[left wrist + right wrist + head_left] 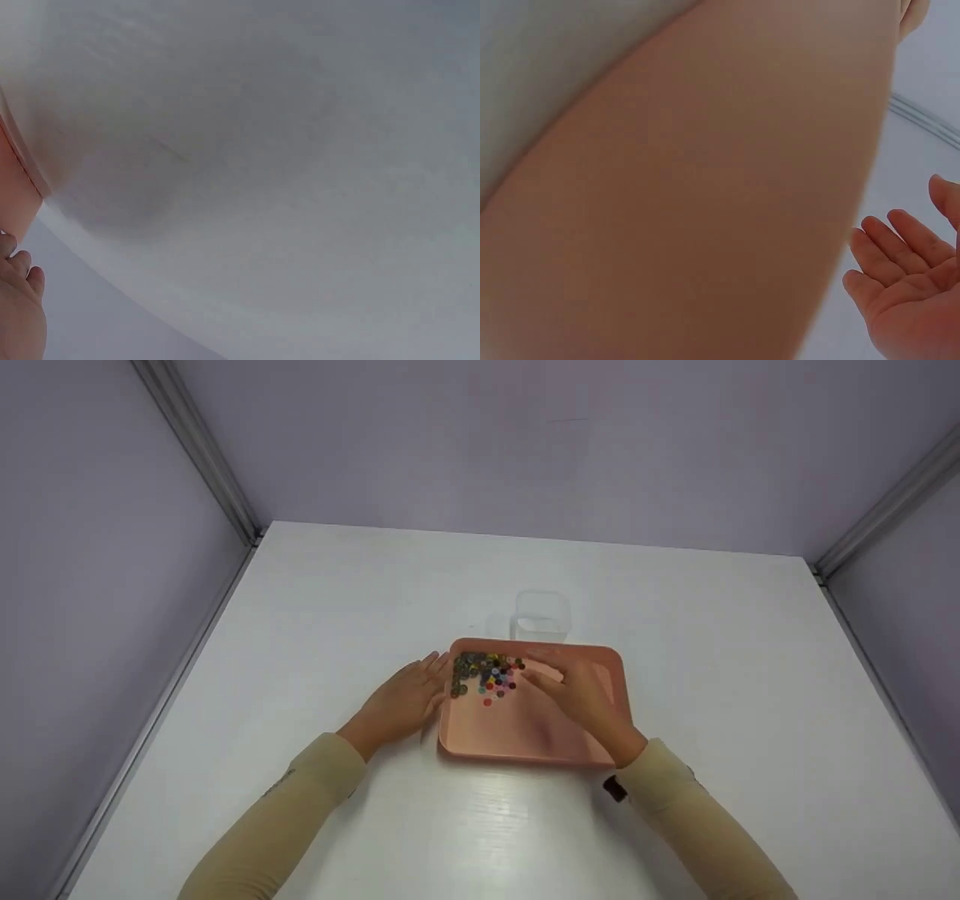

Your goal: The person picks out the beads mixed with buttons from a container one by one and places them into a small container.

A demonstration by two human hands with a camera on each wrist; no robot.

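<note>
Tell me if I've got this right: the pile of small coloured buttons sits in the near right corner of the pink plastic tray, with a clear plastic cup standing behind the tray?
Not quite. The head view shows the small coloured buttons heaped in the far left corner of the pink plastic tray, not the near right one. The clear plastic cup does stand behind the tray.

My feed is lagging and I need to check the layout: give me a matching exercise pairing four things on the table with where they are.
Things:
1. left hand
2. right hand
3. pile of small buttons
4. clear plastic container

Places:
A. on the white table just behind the tray
B. in the tray's far left corner
C. flat on the table at the tray's left edge
D. over the pink tray, fingers toward the pile

Pairs: 1-C, 2-D, 3-B, 4-A
</note>
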